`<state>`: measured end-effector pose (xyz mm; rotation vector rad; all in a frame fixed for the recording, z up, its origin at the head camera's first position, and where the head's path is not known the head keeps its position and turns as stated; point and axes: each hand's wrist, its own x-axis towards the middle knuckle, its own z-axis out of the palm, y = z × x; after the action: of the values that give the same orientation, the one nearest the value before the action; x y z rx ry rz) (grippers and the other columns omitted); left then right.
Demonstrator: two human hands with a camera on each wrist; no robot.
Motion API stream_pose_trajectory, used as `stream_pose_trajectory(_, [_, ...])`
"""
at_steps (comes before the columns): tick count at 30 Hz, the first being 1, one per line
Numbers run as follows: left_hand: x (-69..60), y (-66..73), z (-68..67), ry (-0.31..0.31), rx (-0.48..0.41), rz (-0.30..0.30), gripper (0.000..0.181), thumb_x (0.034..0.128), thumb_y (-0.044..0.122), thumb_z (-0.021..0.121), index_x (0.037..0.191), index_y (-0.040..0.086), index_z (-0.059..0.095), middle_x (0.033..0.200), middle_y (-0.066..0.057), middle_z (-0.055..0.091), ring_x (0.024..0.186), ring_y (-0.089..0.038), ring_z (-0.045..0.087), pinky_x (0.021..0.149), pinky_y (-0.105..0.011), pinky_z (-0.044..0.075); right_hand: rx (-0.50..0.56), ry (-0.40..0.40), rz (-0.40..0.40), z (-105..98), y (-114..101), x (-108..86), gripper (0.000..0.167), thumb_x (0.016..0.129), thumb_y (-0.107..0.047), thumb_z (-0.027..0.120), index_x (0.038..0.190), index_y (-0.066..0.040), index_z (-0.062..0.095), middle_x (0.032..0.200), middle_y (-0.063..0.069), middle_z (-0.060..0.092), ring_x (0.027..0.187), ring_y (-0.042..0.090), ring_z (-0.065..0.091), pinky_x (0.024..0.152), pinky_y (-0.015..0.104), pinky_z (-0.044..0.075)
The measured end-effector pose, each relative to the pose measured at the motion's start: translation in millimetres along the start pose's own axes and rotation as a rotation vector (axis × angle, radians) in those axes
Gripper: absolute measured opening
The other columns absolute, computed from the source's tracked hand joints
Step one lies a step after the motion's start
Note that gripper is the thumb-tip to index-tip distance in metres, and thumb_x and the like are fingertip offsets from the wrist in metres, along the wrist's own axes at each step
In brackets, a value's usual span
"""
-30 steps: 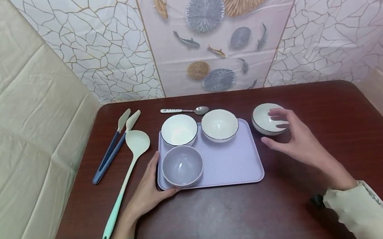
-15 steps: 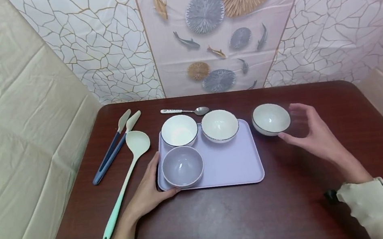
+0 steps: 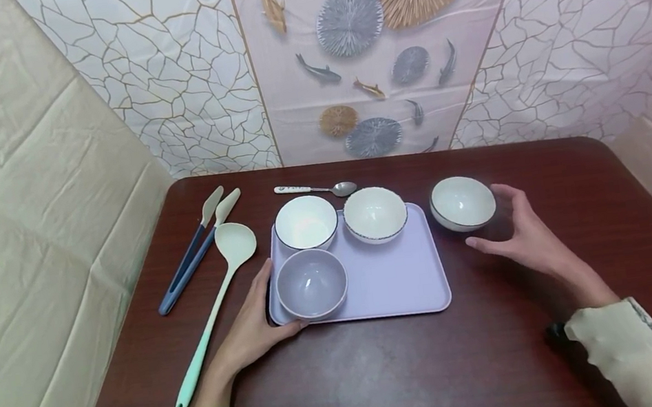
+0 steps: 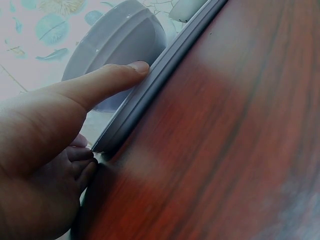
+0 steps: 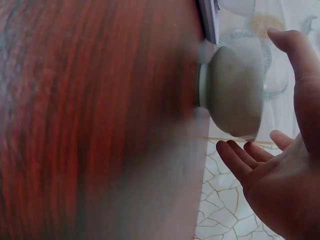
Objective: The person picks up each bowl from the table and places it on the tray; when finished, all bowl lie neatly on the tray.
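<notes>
A lavender tray (image 3: 394, 284) carries a grey-lavender bowl (image 3: 312, 284) at its front left corner. Two white dark-rimmed bowls stand behind: the left bowl (image 3: 306, 223) and the right bowl (image 3: 375, 215). My left hand (image 3: 250, 322) grips the tray's front left corner, its thumb (image 4: 117, 80) on the front rim beside the grey-lavender bowl. Off the tray's right side stands another white bowl (image 3: 462, 204), upright on the table. My right hand (image 3: 527, 238) is spread around this bowl's right front side, holding nothing; in the right wrist view its fingertips (image 5: 225, 150) are close to the rim.
A pale ladle (image 3: 215, 306) with a mint handle lies left of the tray, beside blue-handled tongs (image 3: 192, 257). Behind the tray lies a spoon (image 3: 324, 188) with a patterned handle. The dark wooden table (image 3: 376, 384) ends at a patterned backdrop.
My right hand has moved from over the off-tray bowl to its right side, then slightly back left towards it. My left hand, the tray and the bowls have stayed put.
</notes>
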<state>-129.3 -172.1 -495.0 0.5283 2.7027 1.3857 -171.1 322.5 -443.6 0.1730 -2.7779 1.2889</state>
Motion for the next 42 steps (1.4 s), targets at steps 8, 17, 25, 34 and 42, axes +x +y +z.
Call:
stream_pose_trajectory(8, [1.0,-0.4,-0.3,0.005,0.012,0.010,0.121,0.0704,0.046,0.087,0.158,0.010,0.011,0.160,-0.008,0.016,0.142,-0.021,0.023,0.108,-0.050,0.028,0.005,0.000,0.005,7,1,8.1,0.116,0.073,-0.028,0.089,0.154,-0.009,0.008,0.150,0.025,0.025,0.137,0.039,0.027,0.107,0.059,0.023])
stream_pose_trajectory(17, [-0.9,-0.6,1.2,0.012,0.007,0.010,0.123,0.0686,0.050,0.087,0.158,0.011,0.012,0.160,-0.008,0.017,0.141,-0.022,0.025,0.108,-0.051,0.028,-0.012,0.007,0.004,13,5,10.6,0.118,0.073,-0.032,0.088,0.154,-0.010,0.006,0.152,0.024,0.019,0.138,0.041,0.024,0.107,0.061,0.022])
stream_pose_trajectory(25, [-1.7,-2.9,2.4,0.013,0.009,-0.005,0.123,0.0682,0.050,0.087,0.158,0.014,0.012,0.160,-0.005,0.017,0.141,-0.019,0.025,0.108,-0.049,0.028,-0.004,0.025,-0.006,17,5,15.7,0.118,0.072,-0.031,0.089,0.154,-0.006,0.007,0.152,0.025,0.019,0.134,0.042,0.028,0.107,0.060,0.023])
stream_pose_trajectory(34, [-0.3,-2.7,0.8,0.011,0.013,0.011,0.123,0.0683,0.051,0.087,0.158,0.012,0.012,0.160,-0.007,0.017,0.141,-0.022,0.026,0.108,-0.050,0.029,0.002,0.070,-0.005,25,6,29.5,0.124,0.067,-0.032,0.092,0.153,-0.007,0.007,0.153,0.024,0.020,0.132,0.041,0.031,0.106,0.059,0.027])
stream_pose_trajectory(42, [1.1,-0.7,0.2,0.012,0.008,0.016,0.122,0.0691,0.053,0.085,0.158,0.011,0.012,0.160,-0.007,0.017,0.141,-0.020,0.025,0.108,-0.049,0.028,-0.002,0.106,0.001,31,9,39.2,0.129,0.063,-0.036,0.094,0.154,-0.012,0.006,0.154,0.021,0.021,0.131,0.040,0.033,0.103,0.059,0.031])
